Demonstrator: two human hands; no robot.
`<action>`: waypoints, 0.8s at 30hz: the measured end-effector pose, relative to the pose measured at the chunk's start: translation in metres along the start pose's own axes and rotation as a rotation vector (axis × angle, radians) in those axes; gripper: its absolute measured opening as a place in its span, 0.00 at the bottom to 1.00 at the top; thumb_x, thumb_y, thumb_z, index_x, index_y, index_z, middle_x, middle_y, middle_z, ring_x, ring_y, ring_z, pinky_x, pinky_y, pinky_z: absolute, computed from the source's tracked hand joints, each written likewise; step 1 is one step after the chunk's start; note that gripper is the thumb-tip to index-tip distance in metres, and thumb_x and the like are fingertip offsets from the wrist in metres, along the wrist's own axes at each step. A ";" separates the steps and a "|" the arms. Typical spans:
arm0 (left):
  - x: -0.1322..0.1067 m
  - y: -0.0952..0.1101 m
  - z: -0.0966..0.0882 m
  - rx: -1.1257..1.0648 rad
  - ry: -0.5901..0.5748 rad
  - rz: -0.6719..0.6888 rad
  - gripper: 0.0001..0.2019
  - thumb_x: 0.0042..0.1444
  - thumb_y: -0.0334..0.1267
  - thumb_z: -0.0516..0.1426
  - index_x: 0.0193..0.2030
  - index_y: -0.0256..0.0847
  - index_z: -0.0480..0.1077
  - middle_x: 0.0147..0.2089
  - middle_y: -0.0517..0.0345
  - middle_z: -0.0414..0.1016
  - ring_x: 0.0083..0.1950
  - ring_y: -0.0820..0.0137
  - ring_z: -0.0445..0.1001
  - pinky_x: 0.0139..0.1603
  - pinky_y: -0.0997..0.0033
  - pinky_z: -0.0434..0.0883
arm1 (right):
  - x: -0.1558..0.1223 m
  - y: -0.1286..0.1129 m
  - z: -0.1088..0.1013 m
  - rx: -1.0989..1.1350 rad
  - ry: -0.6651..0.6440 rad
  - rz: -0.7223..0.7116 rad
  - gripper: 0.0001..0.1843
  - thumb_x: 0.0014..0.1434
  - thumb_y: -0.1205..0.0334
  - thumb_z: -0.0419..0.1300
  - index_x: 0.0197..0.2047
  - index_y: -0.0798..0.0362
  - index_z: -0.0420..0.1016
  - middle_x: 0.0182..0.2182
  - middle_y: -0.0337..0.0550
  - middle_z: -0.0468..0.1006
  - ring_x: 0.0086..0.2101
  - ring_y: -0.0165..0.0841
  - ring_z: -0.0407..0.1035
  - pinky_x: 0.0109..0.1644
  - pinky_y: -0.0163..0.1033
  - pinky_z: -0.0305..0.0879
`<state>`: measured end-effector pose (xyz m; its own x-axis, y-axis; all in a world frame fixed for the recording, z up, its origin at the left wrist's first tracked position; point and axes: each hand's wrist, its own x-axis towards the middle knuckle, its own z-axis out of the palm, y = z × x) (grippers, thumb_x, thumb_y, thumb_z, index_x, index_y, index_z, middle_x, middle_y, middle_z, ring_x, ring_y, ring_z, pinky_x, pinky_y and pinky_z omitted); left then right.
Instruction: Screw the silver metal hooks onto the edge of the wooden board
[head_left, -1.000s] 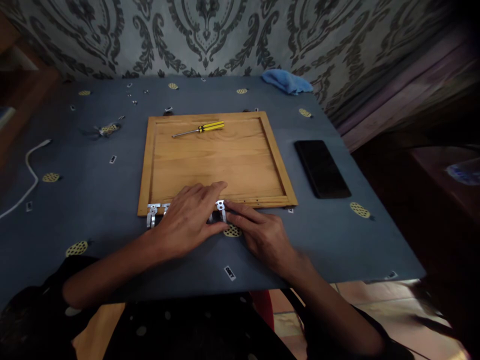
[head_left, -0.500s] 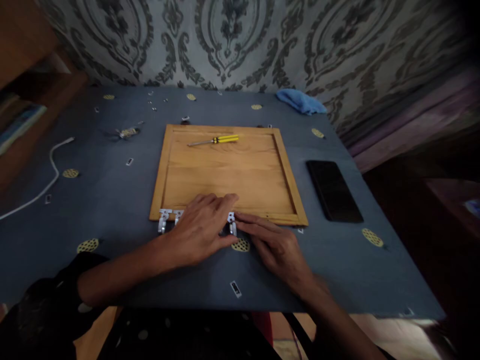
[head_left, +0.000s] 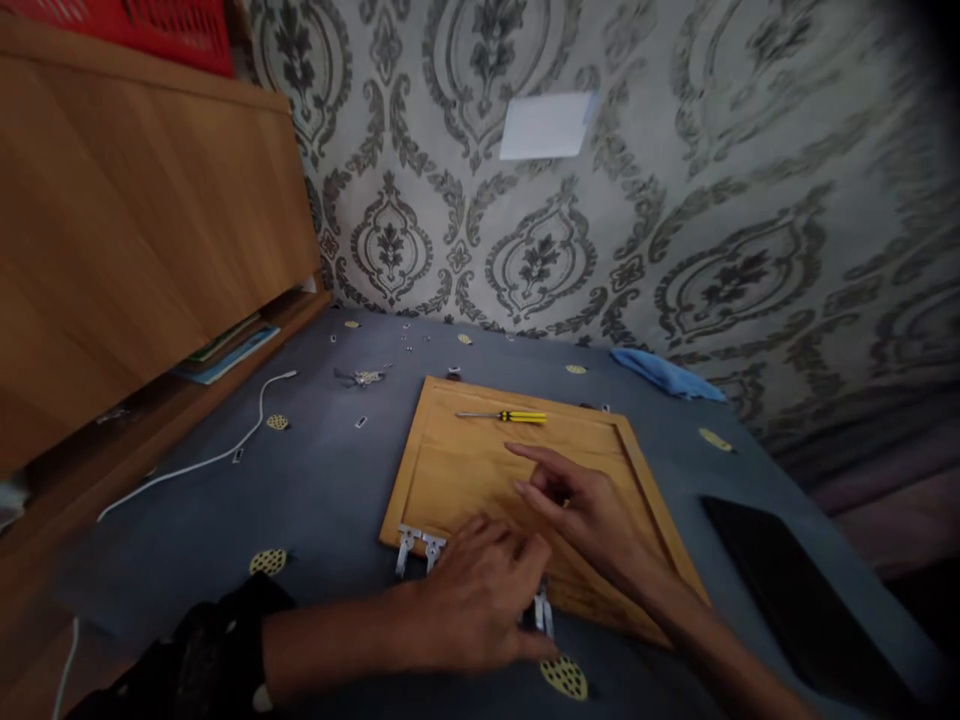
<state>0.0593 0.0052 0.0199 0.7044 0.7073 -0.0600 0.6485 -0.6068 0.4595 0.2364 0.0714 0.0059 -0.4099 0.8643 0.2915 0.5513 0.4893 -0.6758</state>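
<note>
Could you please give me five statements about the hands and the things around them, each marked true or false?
1. The screwdriver lies on the wooden panel. True.
2. The blue cloth lies near the patterned wall. True.
3. The left hand is on the blue cloth. False: the left hand is at the panel's near edge, by the metal hinges.
4. The right hand is over the panel. True.
5. The phone lies left of the panel. False: the phone lies right of it.
</note>
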 end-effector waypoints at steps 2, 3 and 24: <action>0.000 0.001 -0.001 -0.008 -0.007 -0.007 0.27 0.55 0.52 0.67 0.52 0.36 0.65 0.52 0.44 0.75 0.55 0.51 0.73 0.55 0.55 0.69 | 0.022 0.004 0.008 -0.030 -0.069 -0.031 0.23 0.62 0.62 0.56 0.59 0.56 0.74 0.24 0.36 0.77 0.21 0.28 0.68 0.23 0.33 0.64; 0.000 0.001 0.000 -0.018 -0.006 -0.013 0.26 0.55 0.52 0.67 0.51 0.38 0.65 0.53 0.45 0.75 0.56 0.52 0.73 0.55 0.56 0.69 | 0.033 0.006 0.013 -0.050 -0.113 -0.046 0.22 0.60 0.64 0.58 0.58 0.55 0.75 0.26 0.37 0.79 0.21 0.28 0.67 0.24 0.33 0.65; 0.018 -0.019 0.037 0.029 0.009 0.044 0.30 0.52 0.57 0.62 0.53 0.35 0.68 0.54 0.42 0.76 0.57 0.49 0.73 0.60 0.50 0.68 | 0.239 -0.006 0.125 -0.355 -0.222 0.049 0.20 0.67 0.54 0.61 0.58 0.53 0.71 0.56 0.49 0.74 0.50 0.39 0.73 0.53 0.52 0.74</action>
<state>0.0702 0.0160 -0.0225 0.7297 0.6830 -0.0325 0.6253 -0.6474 0.4358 0.0444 0.2604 -0.0053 -0.5025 0.8604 0.0855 0.7740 0.4917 -0.3989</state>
